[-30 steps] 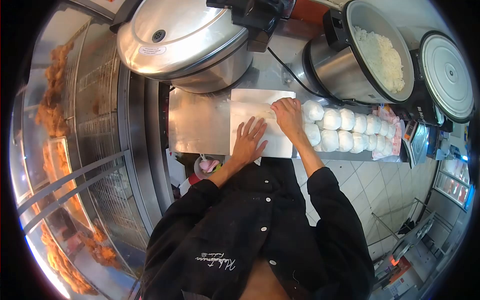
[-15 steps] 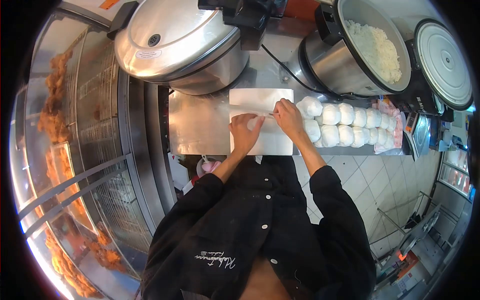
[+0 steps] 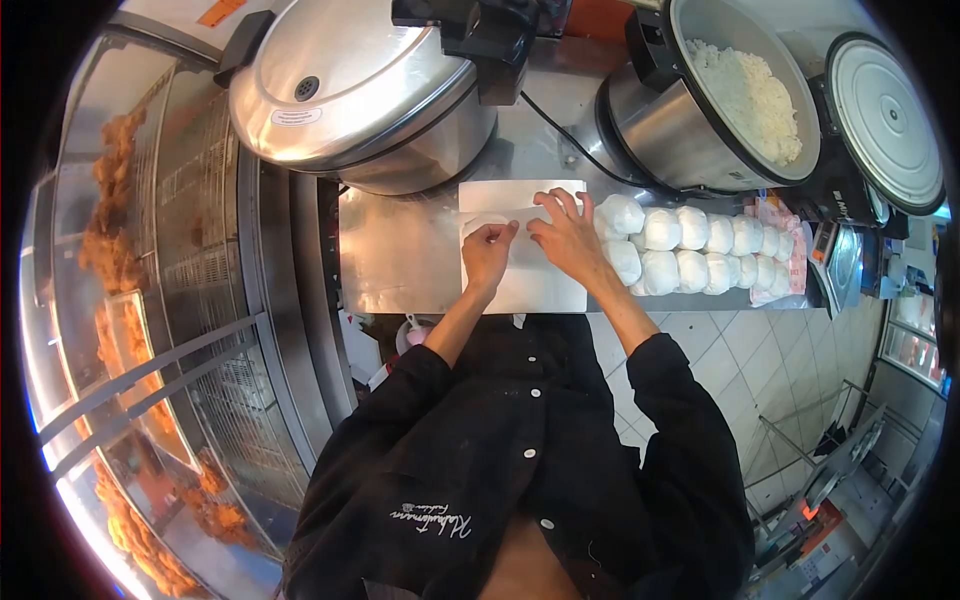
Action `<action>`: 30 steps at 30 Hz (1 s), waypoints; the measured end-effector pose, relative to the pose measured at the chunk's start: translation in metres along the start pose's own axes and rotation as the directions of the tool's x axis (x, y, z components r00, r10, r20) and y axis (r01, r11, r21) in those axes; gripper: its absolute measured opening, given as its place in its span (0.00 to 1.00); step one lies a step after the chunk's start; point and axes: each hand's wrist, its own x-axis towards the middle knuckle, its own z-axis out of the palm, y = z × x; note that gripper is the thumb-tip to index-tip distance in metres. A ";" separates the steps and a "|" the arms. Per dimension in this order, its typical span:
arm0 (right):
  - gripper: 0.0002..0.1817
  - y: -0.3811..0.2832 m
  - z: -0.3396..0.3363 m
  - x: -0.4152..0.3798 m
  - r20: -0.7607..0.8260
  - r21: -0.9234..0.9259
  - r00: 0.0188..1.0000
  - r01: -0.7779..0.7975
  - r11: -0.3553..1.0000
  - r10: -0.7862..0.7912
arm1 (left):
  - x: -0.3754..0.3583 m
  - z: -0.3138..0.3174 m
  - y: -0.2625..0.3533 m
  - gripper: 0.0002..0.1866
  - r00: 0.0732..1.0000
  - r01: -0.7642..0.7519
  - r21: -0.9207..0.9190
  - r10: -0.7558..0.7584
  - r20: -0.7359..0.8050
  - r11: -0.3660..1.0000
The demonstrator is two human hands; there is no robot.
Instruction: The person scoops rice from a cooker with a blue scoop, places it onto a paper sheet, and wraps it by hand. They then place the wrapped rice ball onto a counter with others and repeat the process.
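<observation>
A stack of white wrapping paper [image 3: 530, 285] lies on the steel counter [image 3: 400, 250]. My left hand [image 3: 487, 252] pinches a folded edge of the top sheet near the paper's left side. My right hand [image 3: 566, 235] rests on the same sheet with fingers spread, pressing it down. Just right of that hand lie two rows of wrapped white rice balls [image 3: 690, 250]. Whether anything is wrapped under the fold I cannot tell.
A large closed steel cooker [image 3: 350, 90] stands behind the paper. An open rice cooker [image 3: 740, 90] full of white rice and its lid [image 3: 885, 110] are at the back right. A glass case with fried chicken [image 3: 110, 200] runs along the left.
My left hand went from lying flat on the paper to pinching and folding the sheet's edge. My right hand opened and spread its fingers over the sheet.
</observation>
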 end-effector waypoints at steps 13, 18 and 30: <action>0.07 -0.005 0.026 -0.044 0.025 -0.005 0.999 0.028 1.000 -0.028 | 0.011 -0.059 0.017 0.39 0.545 -0.806 0.532 0.679 0.491 0.262; 0.08 -0.005 0.029 -0.051 0.014 -0.001 0.999 0.032 1.000 -0.031 | 0.021 -0.049 0.001 0.33 0.254 -0.922 0.387 0.767 0.589 0.008; 0.11 -0.004 0.031 -0.062 -0.009 0.062 1.000 0.003 0.998 -0.002 | 0.035 -0.087 -0.024 0.12 0.609 -0.666 0.705 0.724 0.324 0.245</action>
